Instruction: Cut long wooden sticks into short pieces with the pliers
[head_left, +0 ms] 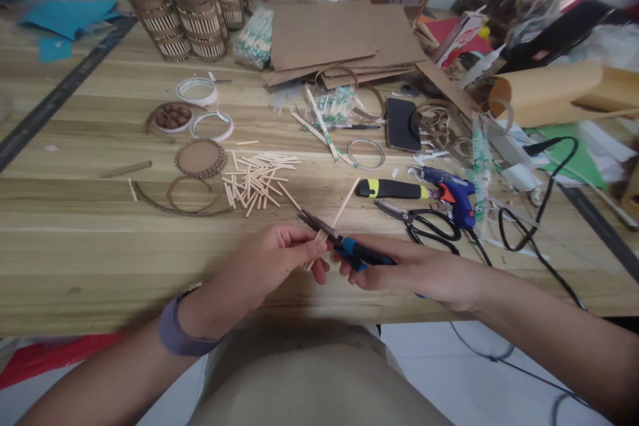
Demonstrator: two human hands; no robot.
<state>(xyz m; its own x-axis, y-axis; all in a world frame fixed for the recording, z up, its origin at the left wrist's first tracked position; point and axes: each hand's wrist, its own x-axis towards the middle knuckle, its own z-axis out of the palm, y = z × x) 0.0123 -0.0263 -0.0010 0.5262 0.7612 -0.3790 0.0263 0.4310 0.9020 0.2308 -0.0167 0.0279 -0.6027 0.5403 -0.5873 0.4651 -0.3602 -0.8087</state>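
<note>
My left hand [299,253] pinches a few thin wooden sticks [346,201] between thumb and fingers, at the near middle of the table. One stick points up and to the right. My right hand [384,263] is closed round long-nose pliers [367,251] with blue and black handles. Their dark jaws point up and left and lie across the sticks at my left fingertips; whether they grip a stick I cannot tell. Just beyond the hands lies a loose pile of short cut sticks [259,180]. One of its sticks reaches close to the plier tips.
Right of the hands lie black scissors [434,226], a yellow-black handled cutter [394,189], a blue glue gun [456,193] with its cord, and a phone [403,124]. Beyond are tape rolls [212,125], a round cardboard piece [200,158], cardboard sheets [324,33] and stick-covered lanterns [200,20].
</note>
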